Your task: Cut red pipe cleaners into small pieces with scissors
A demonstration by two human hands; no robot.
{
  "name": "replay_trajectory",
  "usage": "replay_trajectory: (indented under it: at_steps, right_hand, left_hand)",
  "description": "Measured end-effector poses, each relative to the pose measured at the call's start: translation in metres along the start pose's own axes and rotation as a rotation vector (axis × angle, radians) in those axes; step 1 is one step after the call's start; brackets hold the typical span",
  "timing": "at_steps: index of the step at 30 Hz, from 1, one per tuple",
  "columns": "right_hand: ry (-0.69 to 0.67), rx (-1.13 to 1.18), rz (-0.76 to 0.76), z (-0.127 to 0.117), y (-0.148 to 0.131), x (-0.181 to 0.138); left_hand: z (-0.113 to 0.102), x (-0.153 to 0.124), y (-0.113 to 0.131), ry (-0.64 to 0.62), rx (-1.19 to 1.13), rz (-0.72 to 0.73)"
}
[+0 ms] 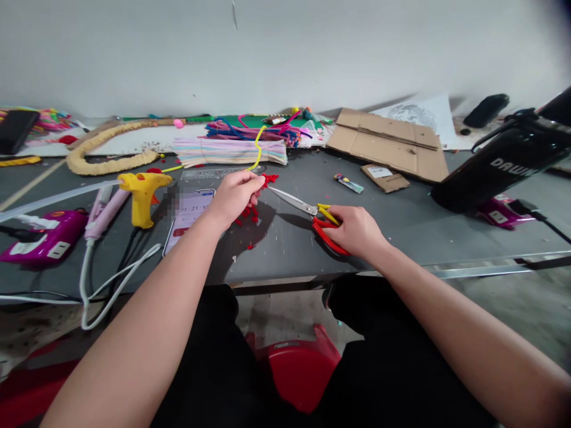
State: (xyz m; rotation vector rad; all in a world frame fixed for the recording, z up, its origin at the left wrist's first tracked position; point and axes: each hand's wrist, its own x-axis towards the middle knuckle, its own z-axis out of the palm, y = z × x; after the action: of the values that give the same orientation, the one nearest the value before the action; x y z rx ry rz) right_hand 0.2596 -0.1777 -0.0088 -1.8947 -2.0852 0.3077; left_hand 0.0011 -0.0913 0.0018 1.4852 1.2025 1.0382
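My left hand point(238, 193) is closed in a pinch on a small red fuzzy piece point(271, 178) that sticks out past the fingertips. My right hand point(357, 229) grips scissors point(294, 202) by their red and yellow handles. The blades point left, with their tips beside the red piece; they look nearly closed. Several red scraps point(254, 215) lie on the table under my left hand. Behind that hand a yellow pipe cleaner point(259, 148) curves up over a bundle of pale pipe cleaners point(223, 151); whether my fingers touch it is hidden.
Left of my arm are a phone point(190, 208), a yellow glue gun point(143, 195), a pink-white tool point(104, 211), cables and a purple power strip point(49, 238). Cardboard point(388, 142) and a small packet point(348, 183) lie beyond the scissors. A black bottle point(499, 160) leans at right.
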Motion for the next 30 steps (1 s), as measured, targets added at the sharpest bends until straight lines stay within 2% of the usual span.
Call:
replay_trajectory:
  at_steps: [14,30]
  right_hand:
    - [0.023,0.032,-0.028,-0.0006,-0.0003,-0.0008]
    - [0.037,0.01,-0.015,-0.0011,-0.0025,-0.0026]
  left_hand:
    - [0.0015,0.0017,-0.0035,-0.036,-0.042,0.002]
    - [0.0057,-0.0022,0.0054,0.028,-0.037,-0.049]
